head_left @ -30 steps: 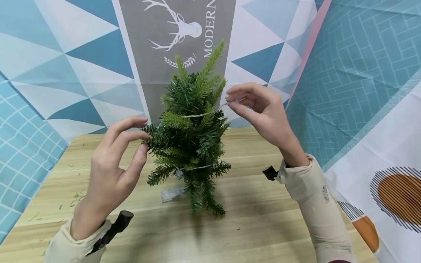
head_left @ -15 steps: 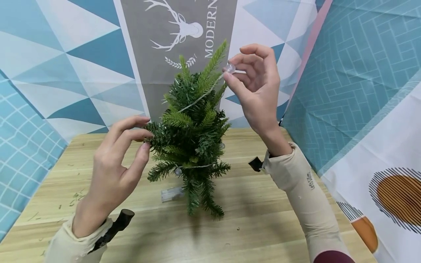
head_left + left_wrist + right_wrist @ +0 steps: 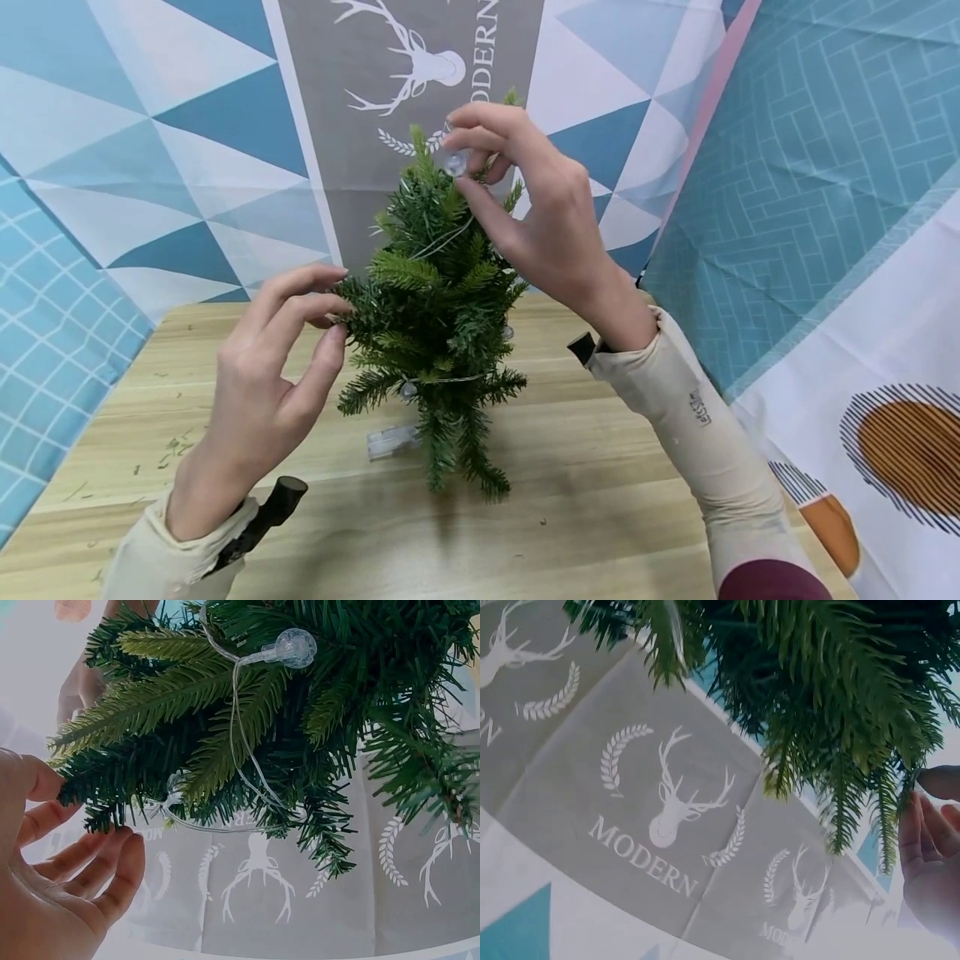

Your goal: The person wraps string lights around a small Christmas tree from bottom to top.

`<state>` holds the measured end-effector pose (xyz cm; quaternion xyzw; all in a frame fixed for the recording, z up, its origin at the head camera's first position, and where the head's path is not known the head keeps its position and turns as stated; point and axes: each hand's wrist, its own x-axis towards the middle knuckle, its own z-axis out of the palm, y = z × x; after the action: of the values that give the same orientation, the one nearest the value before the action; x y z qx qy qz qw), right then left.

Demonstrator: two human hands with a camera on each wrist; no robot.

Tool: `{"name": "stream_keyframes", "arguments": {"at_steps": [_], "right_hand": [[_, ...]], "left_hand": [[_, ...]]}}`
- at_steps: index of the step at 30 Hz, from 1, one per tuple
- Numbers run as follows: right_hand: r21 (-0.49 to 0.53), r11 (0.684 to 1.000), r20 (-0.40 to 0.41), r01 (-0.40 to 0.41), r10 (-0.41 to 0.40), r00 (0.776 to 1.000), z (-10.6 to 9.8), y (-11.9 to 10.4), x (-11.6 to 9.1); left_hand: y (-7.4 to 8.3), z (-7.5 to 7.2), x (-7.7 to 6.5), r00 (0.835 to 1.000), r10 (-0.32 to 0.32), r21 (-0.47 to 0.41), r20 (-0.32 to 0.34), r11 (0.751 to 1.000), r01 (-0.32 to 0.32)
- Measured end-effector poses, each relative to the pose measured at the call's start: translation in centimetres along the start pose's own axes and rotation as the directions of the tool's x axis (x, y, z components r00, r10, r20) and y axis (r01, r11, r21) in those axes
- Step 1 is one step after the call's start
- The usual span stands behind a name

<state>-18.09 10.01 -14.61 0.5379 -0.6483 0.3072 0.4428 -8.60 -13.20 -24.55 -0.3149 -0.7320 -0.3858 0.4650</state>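
A small artificial Christmas tree [image 3: 435,308] stands upright on the table, green with lighter sprigs. My left hand [image 3: 262,383] pinches a branch tip on its left side; the left wrist view shows thumb and fingers around that dark green branch [image 3: 112,776]. Near the treetop, my right hand [image 3: 543,200] pinches a clear round bulb of the string lights [image 3: 455,162] between thumb and fingers. The thin clear wire [image 3: 442,242] runs down across the upper branches. Another bulb [image 3: 295,649] hangs among the needles in the left wrist view. Foliage hides much of the wire.
A clear plastic box [image 3: 392,442] lies on the wooden table [image 3: 600,517] by the tree's base. Bits of fallen needles [image 3: 174,450] are scattered at the left. Patterned cloth [image 3: 217,142] with a deer print hangs close behind the tree.
My right hand has risen from the tree's right side, then moved left across the treetop with the bulb, drawing the wire up. The left hand has stayed at the branch.
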Motion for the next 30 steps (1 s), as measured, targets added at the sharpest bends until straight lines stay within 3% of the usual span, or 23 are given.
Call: {"name": "stream_keyframes", "arguments": {"at_steps": [7,13,16,19,24,30], "right_hand": [[-0.094,0.995,0.170,-0.040,0.056,0.984,-0.8,-0.4,-0.3],[-0.150,0.978,0.382,-0.143,0.191,0.904,-2.0,-1.3,-0.4],[-0.138,0.975,0.402,-0.177,0.218,0.889,-2.4,-1.7,-0.5],[-0.115,0.980,0.354,-0.161,0.192,0.915,-2.5,-1.8,-0.7],[-0.125,0.991,0.194,-0.037,0.061,0.979,-2.4,-1.4,-1.6],[-0.115,0.992,0.085,-0.044,0.054,0.995,-2.8,-1.5,-2.8]], "left_hand": [[0.2,0.3,0.1,1.000,0.013,-0.011,0.004,1.000,-0.013],[0.1,0.2,0.0,1.000,0.015,-0.003,0.013,1.000,-0.015],[0.1,0.2,0.0,1.000,0.018,0.000,0.012,1.000,-0.018],[0.2,0.2,0.1,1.000,0.019,0.004,0.010,1.000,-0.019],[0.5,0.2,0.1,1.000,0.023,0.010,0.006,1.000,-0.023],[0.8,0.0,-0.2,0.998,0.050,0.000,-0.038,0.999,-0.050]]}}
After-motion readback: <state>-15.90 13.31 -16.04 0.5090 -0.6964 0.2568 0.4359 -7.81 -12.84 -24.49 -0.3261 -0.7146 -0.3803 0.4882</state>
